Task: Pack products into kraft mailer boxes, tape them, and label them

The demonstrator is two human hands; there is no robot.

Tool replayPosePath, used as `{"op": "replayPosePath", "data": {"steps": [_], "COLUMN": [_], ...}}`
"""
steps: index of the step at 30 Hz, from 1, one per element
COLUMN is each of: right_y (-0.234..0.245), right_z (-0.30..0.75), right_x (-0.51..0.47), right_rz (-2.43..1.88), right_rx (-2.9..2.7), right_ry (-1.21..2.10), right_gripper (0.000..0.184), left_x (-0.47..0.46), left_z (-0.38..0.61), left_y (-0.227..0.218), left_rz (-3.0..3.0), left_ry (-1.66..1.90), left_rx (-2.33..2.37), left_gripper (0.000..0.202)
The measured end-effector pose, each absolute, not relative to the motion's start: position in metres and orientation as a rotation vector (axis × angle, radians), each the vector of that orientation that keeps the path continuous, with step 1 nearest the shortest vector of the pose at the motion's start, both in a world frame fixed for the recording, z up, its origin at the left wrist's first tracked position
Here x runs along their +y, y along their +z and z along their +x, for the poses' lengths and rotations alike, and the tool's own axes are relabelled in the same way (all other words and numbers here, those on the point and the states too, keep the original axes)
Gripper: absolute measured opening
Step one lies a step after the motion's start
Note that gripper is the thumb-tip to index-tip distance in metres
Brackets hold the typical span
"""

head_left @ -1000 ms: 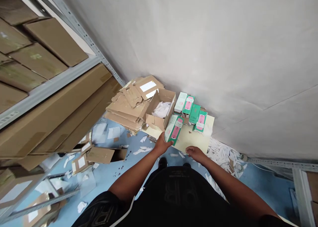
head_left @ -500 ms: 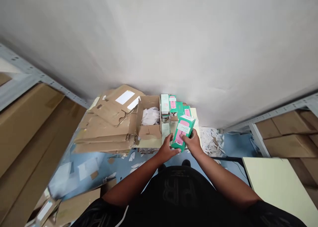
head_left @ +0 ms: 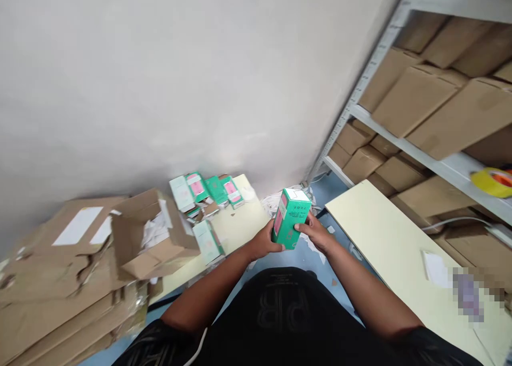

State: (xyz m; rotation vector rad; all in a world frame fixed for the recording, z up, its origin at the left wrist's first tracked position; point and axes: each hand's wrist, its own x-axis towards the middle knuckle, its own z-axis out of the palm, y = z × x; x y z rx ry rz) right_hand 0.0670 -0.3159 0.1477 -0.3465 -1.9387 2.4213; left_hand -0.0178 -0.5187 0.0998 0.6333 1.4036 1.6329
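A green carton with a pink panel [head_left: 290, 217] stands upright between both my hands, in front of my body. My left hand [head_left: 263, 242] grips its left side and my right hand [head_left: 318, 233] holds its right side, fingers closed on it. To the left, several more green and pink cartons [head_left: 208, 190] lie on a low cream board [head_left: 234, 224] by the wall. One pale green carton [head_left: 208, 241] leans beside an open brown box [head_left: 148, 238] that has white paper in it.
Flattened cardboard [head_left: 60, 286] is stacked at the left. A second cream board [head_left: 400, 243] lies at the right with a white slip on it. Metal shelving [head_left: 424, 158] at the right holds brown boxes and a yellow tape roll [head_left: 493, 181]. The floor is blue.
My hands lifted the green carton off the board and brought it towards me. The view has swung to the right, from the left shelving to the right shelving.
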Motion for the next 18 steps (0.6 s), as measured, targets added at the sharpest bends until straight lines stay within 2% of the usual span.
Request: {"op": "replayPosePath", "data": {"steps": [3, 7, 10, 14, 18], "right_y": [0.146, 0.133, 0.121, 0.106, 0.084], "right_z": [0.096, 0.127, 0.142, 0.157, 0.168], "right_x": [-0.255, -0.178, -0.121, -0.059, -0.023], "right_rz": [-0.431, -0.608, -0.834, -1.127, -1.230], "right_rx": [-1.703, -1.379, -1.099, -0.760, -0.499], "right_ry": [2.479, 2.348, 2.279, 2.383, 2.549], "right_gripper": [0.055, 0.045, 0.037, 0.031, 0.039], "left_x": [-0.445, -0.347, -0.291, -0.238, -0.182], "left_z": [-0.007, 0.018, 0.037, 0.054, 0.053], "left_y": [0.102, 0.098, 0.098, 0.107, 0.105], "left_rz": [0.693, 0.689, 0.718, 1.000, 1.463], "left_ry": [1.544, 1.550, 1.523, 1.208, 0.867], "left_rx": [1.189, 1.215, 1.328, 1.662, 1.961], "left_gripper": [0.100, 0.092, 0.107, 0.123, 0.108]}}
